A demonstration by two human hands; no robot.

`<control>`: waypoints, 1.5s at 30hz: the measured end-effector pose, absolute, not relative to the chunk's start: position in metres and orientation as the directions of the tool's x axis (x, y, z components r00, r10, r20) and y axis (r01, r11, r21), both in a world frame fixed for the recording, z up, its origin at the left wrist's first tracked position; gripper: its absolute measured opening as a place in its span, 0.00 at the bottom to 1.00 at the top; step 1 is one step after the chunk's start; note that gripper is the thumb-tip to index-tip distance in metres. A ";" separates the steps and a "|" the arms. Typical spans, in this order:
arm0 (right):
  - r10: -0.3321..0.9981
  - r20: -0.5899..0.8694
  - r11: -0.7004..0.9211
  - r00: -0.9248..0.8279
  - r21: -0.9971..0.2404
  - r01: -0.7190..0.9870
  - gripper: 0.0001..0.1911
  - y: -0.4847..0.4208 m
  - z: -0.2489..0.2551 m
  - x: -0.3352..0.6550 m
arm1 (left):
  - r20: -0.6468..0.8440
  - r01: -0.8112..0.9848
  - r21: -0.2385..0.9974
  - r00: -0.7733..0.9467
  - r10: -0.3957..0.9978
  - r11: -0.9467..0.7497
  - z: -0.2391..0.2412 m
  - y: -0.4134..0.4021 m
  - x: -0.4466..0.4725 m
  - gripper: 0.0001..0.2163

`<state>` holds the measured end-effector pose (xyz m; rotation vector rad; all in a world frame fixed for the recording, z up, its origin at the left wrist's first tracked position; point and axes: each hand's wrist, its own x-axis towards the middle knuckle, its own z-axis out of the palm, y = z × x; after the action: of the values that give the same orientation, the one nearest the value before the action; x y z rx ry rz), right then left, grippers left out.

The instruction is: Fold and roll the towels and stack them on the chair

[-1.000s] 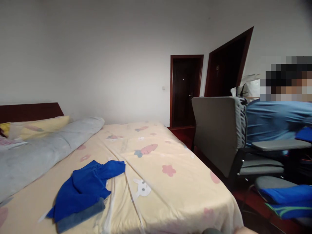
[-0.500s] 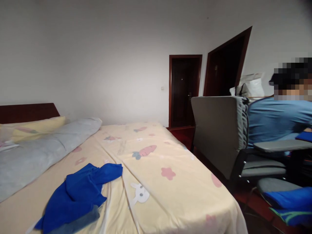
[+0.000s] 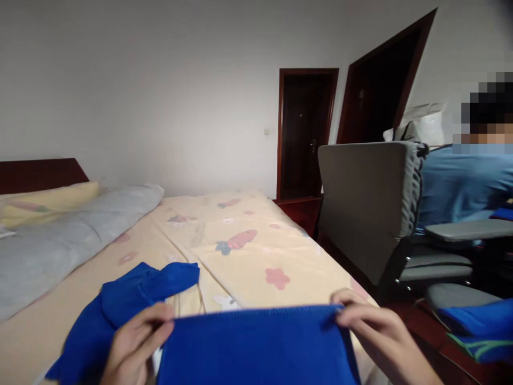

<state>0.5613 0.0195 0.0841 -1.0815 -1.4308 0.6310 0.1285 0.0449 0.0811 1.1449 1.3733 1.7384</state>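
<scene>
A blue cloth [image 3: 256, 347] with a straight stitched top edge is stretched between my two hands, low in the view. My left hand [image 3: 138, 342] pinches its upper left corner between thumb and fingers. At the upper right corner, my right hand [image 3: 371, 323] grips the edge the same way. The lower part of the cloth runs out of the frame. Behind my left hand, a crumpled blue garment [image 3: 124, 291] lies on the bed, partly covered by that hand.
The bed [image 3: 224, 214] has a cream sheet printed with carrots and flowers. A grey bolster-like bedding roll [image 3: 84, 230] lies along its left side. To the right, a person in a blue top [image 3: 473, 182] sits in a grey chair [image 3: 360, 198]. Folded blue fabric [image 3: 481, 318] is at lower right.
Both hands have come up into view from below, holding the blue cloth stretched between them. The garment on the bed lies as before. The camera view has shifted slightly.
</scene>
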 end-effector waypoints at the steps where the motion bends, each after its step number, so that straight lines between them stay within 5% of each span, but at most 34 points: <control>1: 0.894 0.439 0.414 0.092 -0.887 0.205 0.19 0.041 0.083 0.558 | 0.244 0.011 0.966 -0.370 0.896 -0.258 0.079 0.067 0.133 0.19; 5: 0.921 0.383 0.372 0.073 -0.920 0.123 0.19 0.144 0.059 0.537 | 0.263 0.099 0.964 -0.244 0.933 -0.245 0.056 0.171 0.148 0.16; 12: 0.972 0.203 0.149 0.118 -0.923 0.354 0.10 0.316 -0.014 0.506 | 0.223 0.302 0.943 -0.256 0.941 -0.141 -0.021 0.322 0.159 0.07; 21: 0.942 0.305 0.132 0.136 -0.715 0.687 0.16 0.398 -0.066 0.495 | 0.338 0.636 0.766 -0.271 0.901 -0.096 -0.081 0.406 0.160 0.06; 30: 0.905 0.418 0.112 0.076 -0.406 0.907 0.21 0.370 -0.066 0.477 | 0.533 0.861 0.462 -0.077 0.843 -0.214 -0.072 0.384 0.175 0.14; 35: 0.840 0.498 0.371 -0.214 -0.240 0.897 0.22 0.278 -0.078 0.451 | 0.544 0.854 0.254 0.263 0.797 -0.455 -0.070 0.292 0.195 0.15; 38: 0.840 0.442 0.452 -0.315 -0.248 0.857 0.24 0.222 -0.097 0.431 | 0.444 0.831 0.135 0.436 0.783 -0.540 -0.085 0.229 0.203 0.18; 42: 0.912 0.304 0.361 -0.276 -0.270 0.893 0.27 0.186 -0.100 0.433 | 0.307 0.901 0.103 0.374 0.875 -0.421 -0.109 0.180 0.196 0.24; 45: 0.974 0.209 0.152 -0.090 -0.303 0.941 0.27 0.176 -0.090 0.458 | 0.305 0.948 0.095 0.263 0.915 -0.305 -0.123 0.162 0.183 0.26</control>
<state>0.4579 0.1761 -0.0896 -1.8335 -2.0805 0.1279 0.1831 0.1615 -0.1226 2.5794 1.9103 0.4974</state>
